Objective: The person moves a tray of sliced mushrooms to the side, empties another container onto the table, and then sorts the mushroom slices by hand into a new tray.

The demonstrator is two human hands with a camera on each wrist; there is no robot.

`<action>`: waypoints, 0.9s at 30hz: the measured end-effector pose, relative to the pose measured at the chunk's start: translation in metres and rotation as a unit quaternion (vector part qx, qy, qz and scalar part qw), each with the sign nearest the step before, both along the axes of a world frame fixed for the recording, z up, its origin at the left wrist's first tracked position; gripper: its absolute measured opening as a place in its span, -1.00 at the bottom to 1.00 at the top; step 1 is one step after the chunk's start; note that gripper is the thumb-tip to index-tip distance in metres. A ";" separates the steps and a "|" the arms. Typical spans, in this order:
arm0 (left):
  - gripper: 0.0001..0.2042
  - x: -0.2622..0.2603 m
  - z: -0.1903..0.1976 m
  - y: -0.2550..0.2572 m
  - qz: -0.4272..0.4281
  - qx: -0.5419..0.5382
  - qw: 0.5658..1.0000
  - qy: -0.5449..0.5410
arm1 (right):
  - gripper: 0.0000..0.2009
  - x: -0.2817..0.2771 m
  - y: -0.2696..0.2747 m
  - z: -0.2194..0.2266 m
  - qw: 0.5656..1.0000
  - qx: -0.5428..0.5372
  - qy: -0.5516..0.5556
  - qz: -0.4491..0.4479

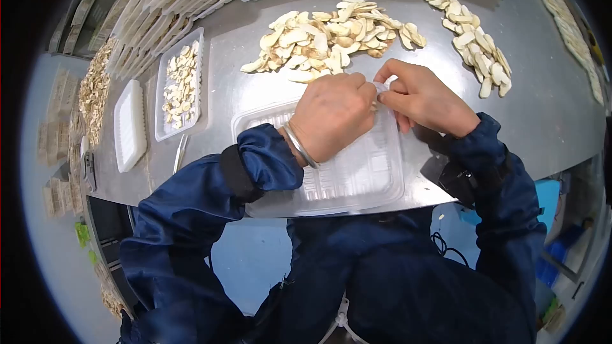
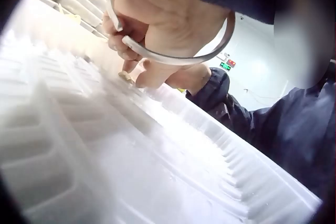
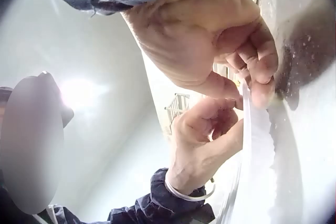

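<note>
I'm working at the far right corner of the clear tray (image 1: 379, 175), which is lying on the bench (image 1: 223, 64) below and to the left of my fingertips. My right hand (image 1: 430, 99) is pinching its rim, the thumb and fingers closing from opposite sides, with only the thin plastic keeping them apart. My left hand (image 1: 335, 114) is reaching over the tray, its fingers curling in right beside the right ones; I can't tell whether they're clamping on the rim. A small pale piece (image 2: 126, 77) is showing by those left fingertips, its hold unclear. The bracelet (image 1: 297, 143) is circling my left wrist.

Just beyond my fingers, a heap of pale slices (image 1: 296, 41) is spreading out, and a line of slices (image 1: 478, 48) is running farther right. Well to their left, a tray of small pieces (image 1: 200, 67) is sitting beside a white tray (image 1: 129, 124).
</note>
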State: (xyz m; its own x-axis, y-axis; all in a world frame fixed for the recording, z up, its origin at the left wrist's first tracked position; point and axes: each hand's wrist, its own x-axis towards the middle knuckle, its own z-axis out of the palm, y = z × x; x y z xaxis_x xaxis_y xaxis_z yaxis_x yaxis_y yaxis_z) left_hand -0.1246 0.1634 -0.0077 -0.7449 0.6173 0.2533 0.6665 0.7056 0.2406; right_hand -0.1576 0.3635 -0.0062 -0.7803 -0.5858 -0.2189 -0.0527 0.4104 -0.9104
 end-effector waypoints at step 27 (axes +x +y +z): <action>-0.84 0.012 0.024 -0.014 -0.009 -0.019 0.995 -0.099 | -0.80 -0.010 0.007 -0.009 0.996 -0.046 -0.071 0.036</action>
